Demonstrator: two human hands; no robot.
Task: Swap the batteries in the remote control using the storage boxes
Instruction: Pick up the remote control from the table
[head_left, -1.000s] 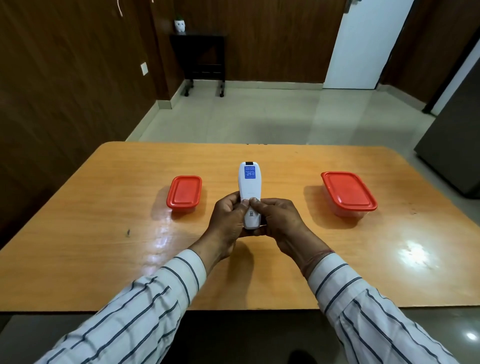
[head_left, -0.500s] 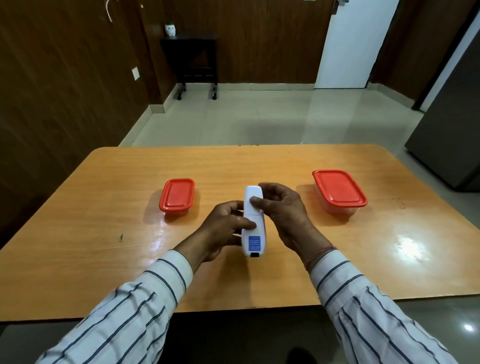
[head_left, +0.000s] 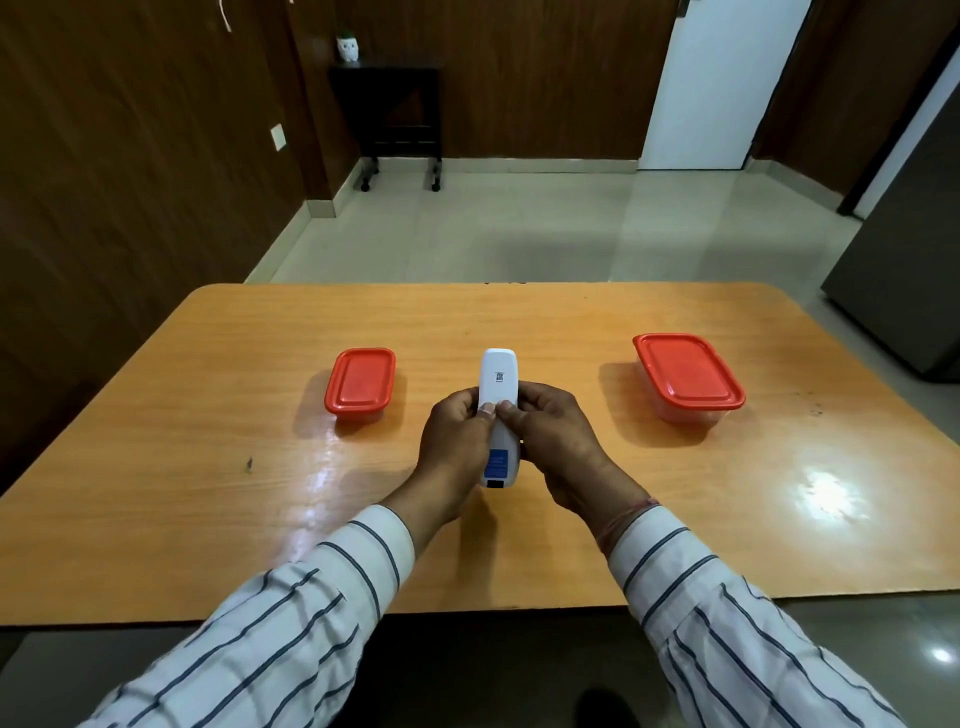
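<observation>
A white remote control (head_left: 500, 376) is held back side up above the middle of the wooden table (head_left: 208, 467), its blue label at the near end. My left hand (head_left: 453, 441) grips its left side and my right hand (head_left: 553, 436) its right side, both thumbs pressed together on its back. A small storage box with a red lid (head_left: 360, 383) stands to the left, lid on. A larger storage box with a red lid (head_left: 687, 375) stands to the right, also closed. No batteries are visible.
The table's near edge runs just below my striped sleeves. Beyond the table lies a tiled floor with a dark side table (head_left: 400, 109) against the wooden wall, a white door (head_left: 722, 83), and a grey cabinet (head_left: 904, 270) at the right.
The remote was turned end for end, so the blue label now points toward me. Both hands have closed in again with thumbs meeting on its back.
</observation>
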